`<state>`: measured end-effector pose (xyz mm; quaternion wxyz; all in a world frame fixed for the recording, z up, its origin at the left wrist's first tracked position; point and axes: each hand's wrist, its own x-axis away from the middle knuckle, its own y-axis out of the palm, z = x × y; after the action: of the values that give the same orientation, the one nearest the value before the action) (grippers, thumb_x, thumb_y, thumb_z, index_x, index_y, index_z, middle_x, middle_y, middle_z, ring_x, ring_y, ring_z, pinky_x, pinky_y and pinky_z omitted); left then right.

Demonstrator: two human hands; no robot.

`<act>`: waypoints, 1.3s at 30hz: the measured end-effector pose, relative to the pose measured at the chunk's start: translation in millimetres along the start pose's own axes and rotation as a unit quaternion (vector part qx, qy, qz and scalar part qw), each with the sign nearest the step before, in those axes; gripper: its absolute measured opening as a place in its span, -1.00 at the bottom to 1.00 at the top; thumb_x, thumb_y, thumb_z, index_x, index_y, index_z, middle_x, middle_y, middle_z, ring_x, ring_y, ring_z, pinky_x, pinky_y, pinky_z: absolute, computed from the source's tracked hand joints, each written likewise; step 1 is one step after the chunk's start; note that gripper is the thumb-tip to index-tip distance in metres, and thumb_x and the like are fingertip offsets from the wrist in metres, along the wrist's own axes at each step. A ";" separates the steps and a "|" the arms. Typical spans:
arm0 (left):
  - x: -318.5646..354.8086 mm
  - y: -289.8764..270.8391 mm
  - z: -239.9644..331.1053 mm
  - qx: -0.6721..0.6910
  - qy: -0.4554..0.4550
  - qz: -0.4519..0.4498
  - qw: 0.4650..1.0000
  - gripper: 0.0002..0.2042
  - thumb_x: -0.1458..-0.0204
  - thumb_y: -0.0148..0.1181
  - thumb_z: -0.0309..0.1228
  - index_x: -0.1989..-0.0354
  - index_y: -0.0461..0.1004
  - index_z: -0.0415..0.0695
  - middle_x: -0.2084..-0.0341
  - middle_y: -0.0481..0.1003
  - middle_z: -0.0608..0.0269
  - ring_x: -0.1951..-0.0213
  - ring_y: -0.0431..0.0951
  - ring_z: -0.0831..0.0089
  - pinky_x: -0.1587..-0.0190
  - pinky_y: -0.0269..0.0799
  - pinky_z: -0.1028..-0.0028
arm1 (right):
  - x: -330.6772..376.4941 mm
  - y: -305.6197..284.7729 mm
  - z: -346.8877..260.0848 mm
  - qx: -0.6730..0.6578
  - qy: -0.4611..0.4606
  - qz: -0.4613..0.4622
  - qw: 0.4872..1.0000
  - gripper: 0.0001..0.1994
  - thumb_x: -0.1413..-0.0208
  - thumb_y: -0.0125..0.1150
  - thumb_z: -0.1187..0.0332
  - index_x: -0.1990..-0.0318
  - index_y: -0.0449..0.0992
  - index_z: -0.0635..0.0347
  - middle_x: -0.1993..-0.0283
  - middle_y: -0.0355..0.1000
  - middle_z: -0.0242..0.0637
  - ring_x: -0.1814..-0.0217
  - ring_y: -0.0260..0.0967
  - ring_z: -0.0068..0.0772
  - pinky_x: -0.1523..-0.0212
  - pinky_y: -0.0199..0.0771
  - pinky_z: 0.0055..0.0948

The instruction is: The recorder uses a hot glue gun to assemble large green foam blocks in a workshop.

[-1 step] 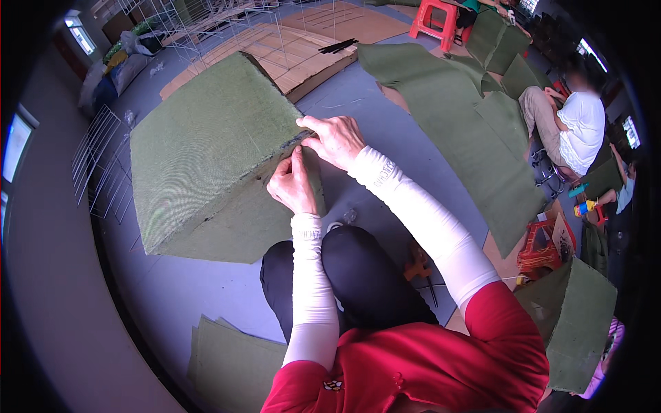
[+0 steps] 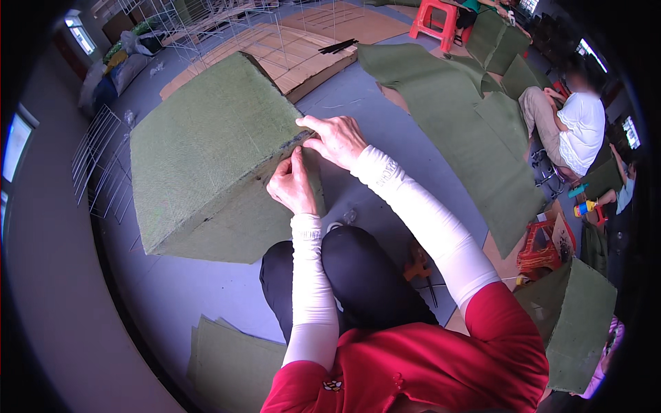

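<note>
A big block covered in green felt (image 2: 206,144) lies on the grey floor in front of my knees. Along its near right edge runs a dark seam (image 2: 292,141). My left hand (image 2: 292,184) pinches the felt at the lower part of that seam, fingers closed. Just above it, my right hand (image 2: 337,140) grips the felt at the block's corner, thumb and fingers pressed on the edge. Both arms wear white sleeves. The two hands are almost touching each other.
Wire grid panels (image 2: 103,165) lean at the left. Cardboard sheets (image 2: 275,48) lie behind the block. Long green felt sheets (image 2: 468,117) spread to the right, with more (image 2: 234,358) by my left side. A person (image 2: 568,131) sits at the right. An orange tool (image 2: 416,261) lies by my knee.
</note>
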<state>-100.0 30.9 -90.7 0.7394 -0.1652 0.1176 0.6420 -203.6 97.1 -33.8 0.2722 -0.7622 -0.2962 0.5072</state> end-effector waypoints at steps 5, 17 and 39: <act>-2.4 -2.2 -4.0 -0.003 -0.011 -0.005 1.000 -0.61 0.00 0.31 -0.19 0.67 0.57 -0.29 0.87 0.40 0.31 0.74 0.34 0.64 0.59 0.26 0.52 | 0.4 -2.2 9.3 -0.041 -0.003 -0.058 0.997 -0.58 0.04 0.30 0.38 -0.04 0.42 0.00 0.46 0.53 -0.17 0.39 0.51 -0.06 0.32 0.49 -0.21; -0.3 -1.5 -1.0 -0.006 -0.004 -0.005 1.000 -0.61 -0.02 0.29 -0.21 0.69 0.55 -0.28 0.87 0.38 0.33 0.74 0.31 0.65 0.60 0.23 0.52 | 0.3 5.3 -1.9 0.027 -0.006 0.020 0.999 -0.67 0.07 0.34 0.30 0.10 0.47 0.06 0.55 0.48 -0.16 0.46 0.48 -0.03 0.39 0.43 -0.18; 0.6 -6.1 -12.7 -0.060 0.051 -0.017 0.997 -0.65 -0.03 0.28 -0.22 0.62 0.57 -0.27 0.86 0.39 0.20 0.77 0.30 0.55 0.61 0.24 0.43 | -0.9 5.1 -5.2 0.023 0.027 -0.007 0.999 -0.62 0.07 0.34 0.33 0.04 0.43 0.04 0.50 0.51 -0.19 0.38 0.50 -0.02 0.28 0.44 -0.15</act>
<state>-93.5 25.6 -102.0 0.7320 -0.2433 0.1135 0.6262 -198.1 92.4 -35.2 0.3007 -0.7670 -0.2827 0.4913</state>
